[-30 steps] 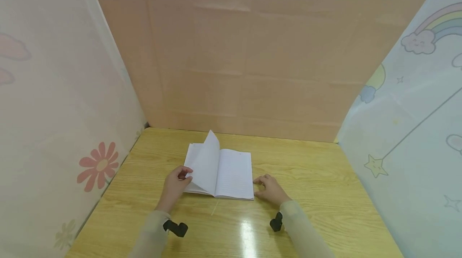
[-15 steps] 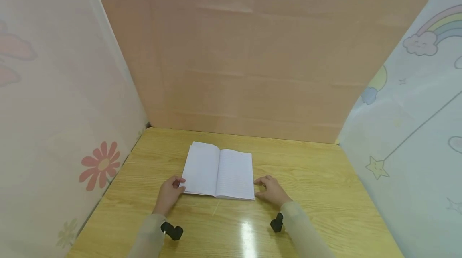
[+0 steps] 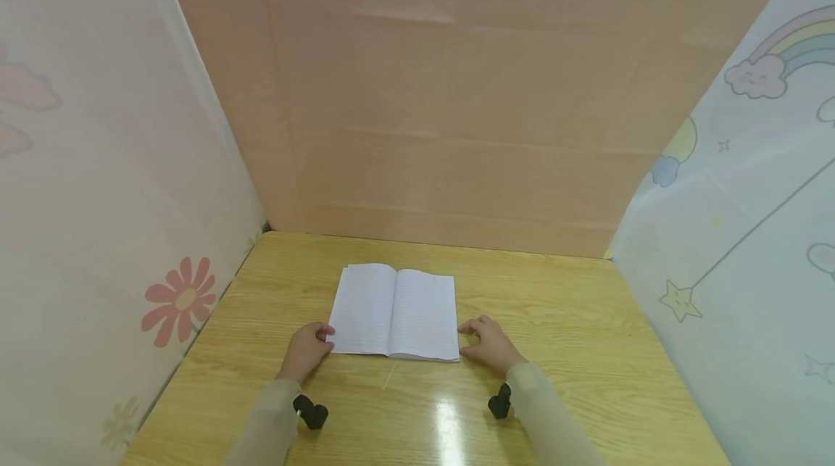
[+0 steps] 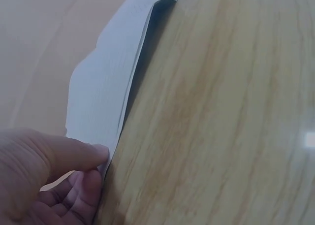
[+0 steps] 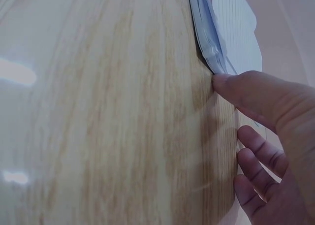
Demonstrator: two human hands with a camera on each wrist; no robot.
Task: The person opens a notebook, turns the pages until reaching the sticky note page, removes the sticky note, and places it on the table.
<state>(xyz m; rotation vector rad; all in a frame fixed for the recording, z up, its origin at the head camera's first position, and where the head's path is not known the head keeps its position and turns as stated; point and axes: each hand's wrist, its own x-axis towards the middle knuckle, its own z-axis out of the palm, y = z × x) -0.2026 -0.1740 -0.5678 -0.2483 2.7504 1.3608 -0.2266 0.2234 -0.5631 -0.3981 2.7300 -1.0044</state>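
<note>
Notebook [image 3: 424, 315] leaf that stood raised over the left half a second ago now lies down; the left hand [image 3: 305, 351] has dropped slightly lower and outward with it, while the right hand [image 3: 492, 347] keeps its place. Notebook open flat near the middle of the tabletop [image 3: 554, 306], between the two hands. Left hand narrow, thumb and forefinger pinching the outer edge near the lower left corner and covering that bit of paper. Right hand loosely spread, fingers bent, thumb tip touching the lower right corner; in the right wrist view the thumb hides the corner's tip.

Around: a thin pale ribbon [image 3: 389, 376] runs from the notebook's lower edge toward the person. Black device [image 3: 309, 413] on the left wrist, a similar black clip [image 3: 500, 401] on the right, both just beyond pale sleeves [image 3: 554, 419]. Peach sheet [image 3: 450, 103] closes off the back, pale printed sheets at both sides: red flower [image 3: 183, 299] on the left, rainbow [image 3: 805, 38] and yellow star [image 3: 680, 301] on the right.

Materials: pages white, matte, ruled with faint lines on the right half, curving up slightly toward the central fold. Notebook's lower right corner shows layered edges, a shiny patch there. Tabletop yellowish, wood-grained, glossy enough to carry a bright reflection [image 3: 449, 422]. Peach sheet creased in a rough grid
</note>
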